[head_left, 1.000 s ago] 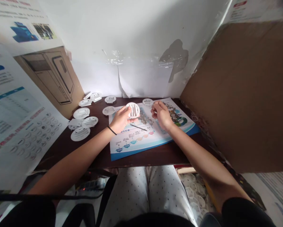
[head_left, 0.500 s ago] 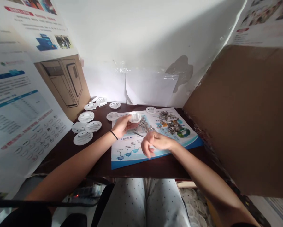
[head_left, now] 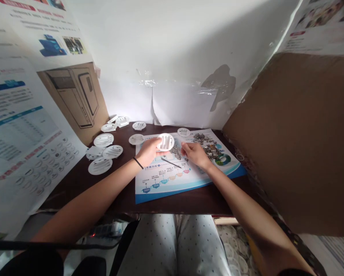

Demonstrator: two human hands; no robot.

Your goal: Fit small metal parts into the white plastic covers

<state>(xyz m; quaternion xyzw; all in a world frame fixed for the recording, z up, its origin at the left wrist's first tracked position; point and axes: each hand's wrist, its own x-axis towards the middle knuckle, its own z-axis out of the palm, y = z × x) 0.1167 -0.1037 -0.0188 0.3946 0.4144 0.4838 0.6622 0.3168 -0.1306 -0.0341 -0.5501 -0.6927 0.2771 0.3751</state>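
My left hand point(head_left: 148, 152) grips a white round slotted plastic piece point(head_left: 166, 142) by its left edge, above the printed sheet point(head_left: 160, 194). Just to the right is my right hand point(head_left: 195, 154), closed with thumb and fingertips together; whatever it may pinch is too small to make out. Between the hands lies a loose heap of small metal parts point(head_left: 176, 152). A thin dark rod-like tool point(head_left: 172, 162) rests on the sheet below them. Further right, partly behind my right hand, is a bigger pile of small metal parts point(head_left: 212, 150).
Several more white slotted pieces point(head_left: 103, 140) lie on the dark table point(head_left: 122, 191) at the left. One white piece point(head_left: 183, 132) sits at the sheet's back edge. Cardboard point(head_left: 298, 145) walls the right side, a printed poster point(head_left: 22, 126) the left. Below right are many white discs point(head_left: 235, 249).
My right hand has let go of the dark tool, which now lies on the sheet, and has moved up and right beside the metal parts. The held white piece faces me more.
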